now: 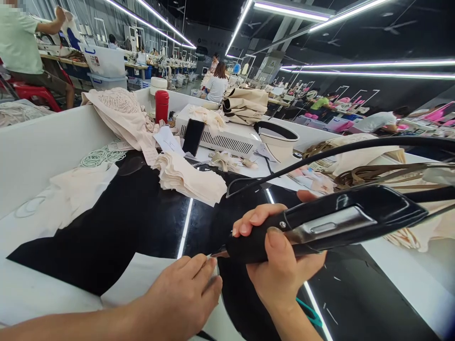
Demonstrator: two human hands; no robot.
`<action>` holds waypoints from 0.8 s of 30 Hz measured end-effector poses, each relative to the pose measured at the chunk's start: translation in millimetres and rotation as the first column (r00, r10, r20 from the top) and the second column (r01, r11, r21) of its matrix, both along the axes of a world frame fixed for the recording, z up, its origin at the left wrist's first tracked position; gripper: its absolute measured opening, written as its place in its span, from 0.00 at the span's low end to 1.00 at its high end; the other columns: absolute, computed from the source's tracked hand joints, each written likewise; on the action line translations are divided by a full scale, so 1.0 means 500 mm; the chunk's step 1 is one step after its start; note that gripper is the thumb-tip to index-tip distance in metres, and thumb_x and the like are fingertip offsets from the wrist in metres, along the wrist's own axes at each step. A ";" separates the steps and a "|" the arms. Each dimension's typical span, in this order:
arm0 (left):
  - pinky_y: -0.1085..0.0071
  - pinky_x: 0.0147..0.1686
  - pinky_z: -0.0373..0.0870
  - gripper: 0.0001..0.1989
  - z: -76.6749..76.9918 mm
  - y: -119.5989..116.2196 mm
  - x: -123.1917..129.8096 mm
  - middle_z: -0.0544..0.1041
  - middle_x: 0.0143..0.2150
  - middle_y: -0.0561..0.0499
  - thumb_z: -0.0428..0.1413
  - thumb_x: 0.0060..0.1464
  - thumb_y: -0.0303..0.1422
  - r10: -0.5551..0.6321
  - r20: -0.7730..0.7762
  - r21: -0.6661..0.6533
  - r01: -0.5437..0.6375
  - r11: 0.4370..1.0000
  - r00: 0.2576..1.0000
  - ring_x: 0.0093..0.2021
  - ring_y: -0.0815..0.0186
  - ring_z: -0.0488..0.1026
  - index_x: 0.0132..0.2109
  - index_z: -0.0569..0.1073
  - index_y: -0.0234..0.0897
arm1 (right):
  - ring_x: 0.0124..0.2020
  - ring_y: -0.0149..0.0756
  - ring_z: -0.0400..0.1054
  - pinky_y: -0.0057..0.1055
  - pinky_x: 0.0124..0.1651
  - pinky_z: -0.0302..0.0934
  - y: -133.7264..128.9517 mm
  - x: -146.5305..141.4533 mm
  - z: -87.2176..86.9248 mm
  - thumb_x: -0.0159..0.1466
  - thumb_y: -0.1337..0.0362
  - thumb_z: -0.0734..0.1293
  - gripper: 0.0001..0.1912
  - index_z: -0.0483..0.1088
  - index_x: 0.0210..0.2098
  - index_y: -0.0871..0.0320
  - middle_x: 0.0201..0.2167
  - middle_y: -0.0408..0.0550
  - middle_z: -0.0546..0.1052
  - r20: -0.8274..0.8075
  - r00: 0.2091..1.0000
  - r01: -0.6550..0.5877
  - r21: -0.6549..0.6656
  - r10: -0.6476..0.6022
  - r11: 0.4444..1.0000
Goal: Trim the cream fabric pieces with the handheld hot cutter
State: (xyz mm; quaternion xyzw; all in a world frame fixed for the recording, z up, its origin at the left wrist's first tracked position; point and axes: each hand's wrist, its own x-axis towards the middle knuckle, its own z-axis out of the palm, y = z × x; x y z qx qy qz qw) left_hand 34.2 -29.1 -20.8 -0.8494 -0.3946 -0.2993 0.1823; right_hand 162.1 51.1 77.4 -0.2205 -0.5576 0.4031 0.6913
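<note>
Black tabletop [152, 227] gives room between fabric stack [192, 179] and left hand [179, 293], white surface [408, 272] bordering its right edge, that hand pinched closed on white fabric [137, 277] at black handheld tool [334, 220]'s tip, right hand [284, 270] wrapped around tool body.

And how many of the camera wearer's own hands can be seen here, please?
2: the left hand, close to the tip of the black handheld tool, over a white sheet; the right hand, gripping that tool, which hides part of it.
</note>
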 end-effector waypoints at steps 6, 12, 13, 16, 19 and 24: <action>0.65 0.42 0.70 0.08 -0.001 0.000 -0.002 0.81 0.51 0.39 0.58 0.66 0.30 -0.008 -0.035 -0.009 0.008 1.000 0.999 0.48 0.57 0.78 0.50 0.75 0.31 | 0.23 0.32 0.70 0.35 0.27 0.71 -0.002 -0.005 -0.011 0.64 0.62 0.74 0.23 0.64 0.55 0.45 0.31 0.35 0.74 0.024 0.999 0.022 -0.002 -0.021 1.000; 0.65 0.41 0.70 0.08 0.004 0.000 -0.004 0.81 0.52 0.41 0.58 0.66 0.29 -0.005 -0.028 -0.044 0.004 0.999 1.000 0.48 0.57 0.78 0.50 0.75 0.31 | 0.23 0.32 0.70 0.33 0.24 0.70 0.002 -0.005 0.002 0.62 0.62 0.75 0.23 0.66 0.54 0.46 0.30 0.36 0.76 -0.011 1.000 0.012 0.007 -0.012 1.000; 0.65 0.40 0.71 0.08 0.007 0.003 -0.009 0.81 0.53 0.42 0.57 0.66 0.28 -0.009 -0.042 -0.065 0.006 0.998 0.999 0.48 0.57 0.78 0.50 0.75 0.31 | 0.23 0.32 0.70 0.32 0.24 0.69 0.001 -0.002 0.008 0.62 0.62 0.76 0.23 0.67 0.53 0.46 0.30 0.36 0.76 -0.014 1.000 0.027 0.010 -0.026 1.000; 0.65 0.40 0.72 0.09 0.016 0.018 -0.034 0.80 0.55 0.41 0.56 0.65 0.25 0.003 -0.097 -0.135 -0.017 0.991 0.995 0.49 0.57 0.78 0.51 0.75 0.31 | 0.22 0.32 0.69 0.32 0.23 0.68 -0.008 0.018 0.028 0.61 0.61 0.77 0.22 0.68 0.50 0.47 0.29 0.37 0.76 -0.005 0.996 0.094 0.004 -0.094 0.996; 0.62 0.44 0.73 0.09 0.024 0.037 -0.064 0.80 0.56 0.41 0.55 0.68 0.26 0.054 -0.125 -0.156 -0.073 0.985 0.991 0.51 0.56 0.78 0.52 0.74 0.32 | 0.22 0.33 0.69 0.33 0.23 0.68 -0.028 0.048 0.039 0.60 0.58 0.78 0.23 0.68 0.50 0.46 0.28 0.36 0.75 0.046 0.990 0.137 -0.040 -0.135 0.990; 0.58 0.52 0.73 0.11 0.051 0.039 -0.072 0.79 0.57 0.43 0.53 0.70 0.26 0.039 -0.066 -0.124 -0.047 0.991 0.997 0.57 0.54 0.76 0.55 0.74 0.32 | 0.22 0.34 0.68 0.34 0.23 0.69 -0.057 0.084 0.033 0.59 0.57 0.78 0.28 0.67 0.55 0.45 0.29 0.37 0.75 0.059 0.988 0.143 -0.042 -0.140 0.989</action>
